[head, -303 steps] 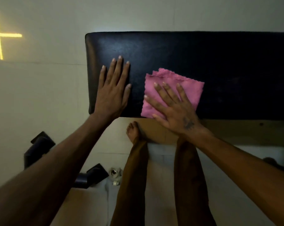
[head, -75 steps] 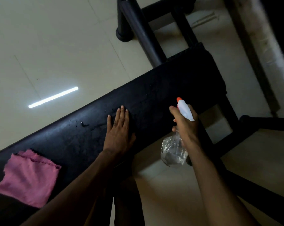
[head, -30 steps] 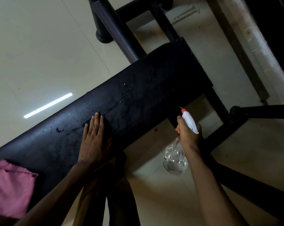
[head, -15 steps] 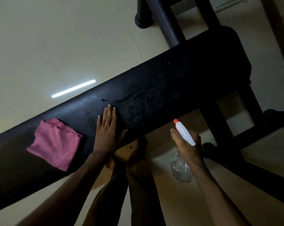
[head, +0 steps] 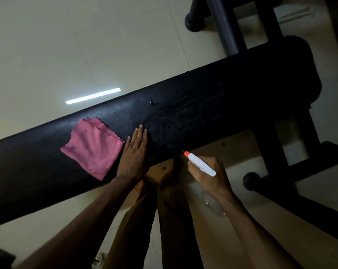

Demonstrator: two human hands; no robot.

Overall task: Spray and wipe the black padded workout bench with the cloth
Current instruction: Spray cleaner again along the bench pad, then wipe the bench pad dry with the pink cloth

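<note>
Since half a second ago the pink cloth [head: 93, 147] sits nearer the middle of the view and just beside the left hand [head: 134, 154], while the spray bottle [head: 200, 165] has come closer to the near edge of the black padded bench [head: 232, 98]; much of that shift may be the head turning. That left hand lies flat, its fingers [head: 140, 133] straight and close together, holding nothing, pressed on the surface. The right hand [head: 209, 175] is wrapped around the bottle's white head, orange nozzle [head: 186, 153] aimed at the padding just past the near edge; whether a finger is squeezing the trigger I cannot tell. Fine droplets speckle the padding in front of the nozzle, and a small dark blob [head: 152, 102] sits by the far edge. With the nozzle so low and close to the rim, a spray could catch the side of the pad or fall to the tiled floor [head: 48, 45], where bare feet stand directly beneath. A wet pad under the bracing palm may also let it slip. Open padding runs right toward the rounded end above the black frame [head: 271, 152], and left beyond the cloth; both long edges drop straight to the floor, so wiping strokes are best kept lengthwise
</note>
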